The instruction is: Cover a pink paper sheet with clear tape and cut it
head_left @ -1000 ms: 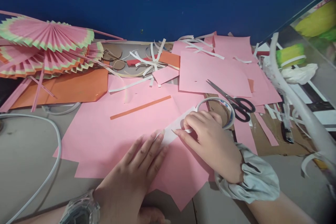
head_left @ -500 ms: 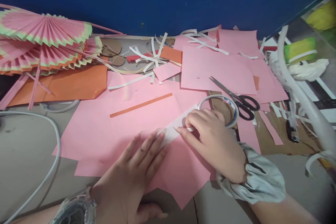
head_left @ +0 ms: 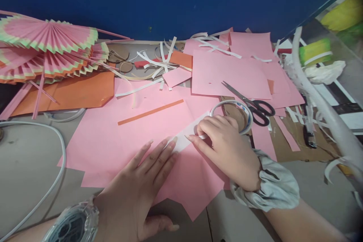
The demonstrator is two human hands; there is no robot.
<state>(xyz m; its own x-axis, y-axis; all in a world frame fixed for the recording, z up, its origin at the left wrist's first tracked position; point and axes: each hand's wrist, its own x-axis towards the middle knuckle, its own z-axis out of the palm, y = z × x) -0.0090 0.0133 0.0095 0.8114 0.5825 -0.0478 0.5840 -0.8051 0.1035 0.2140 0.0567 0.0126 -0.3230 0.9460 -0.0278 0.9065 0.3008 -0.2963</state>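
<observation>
My left hand (head_left: 147, 174) lies flat with fingers spread on the pink paper (head_left: 99, 151). Its fingertips press on the lower end of a white tape strip (head_left: 183, 140), which slants up across the paper toward a tape roll (head_left: 249, 121). Over the strip's upper part, my right hand (head_left: 224, 143) is closed in a pinch, with a small curled white end showing between thumb and bent fingers. The hand partly covers the roll and the strip. Scissors (head_left: 255, 106) with black handles lie just beyond the roll.
A thin orange strip (head_left: 150, 112) lies on the pink paper. Folded paper fans (head_left: 51, 38) rest on an orange sheet (head_left: 93, 89) at the left. White strips (head_left: 164, 64) and pink sheets (head_left: 227, 72) lie at the back. A black-handled cutter (head_left: 309, 134) and a white cable (head_left: 61, 151) flank the work.
The whole view has shifted slightly, with most things a little further left. Both hands keep nearly the same place on the tape and paper.
</observation>
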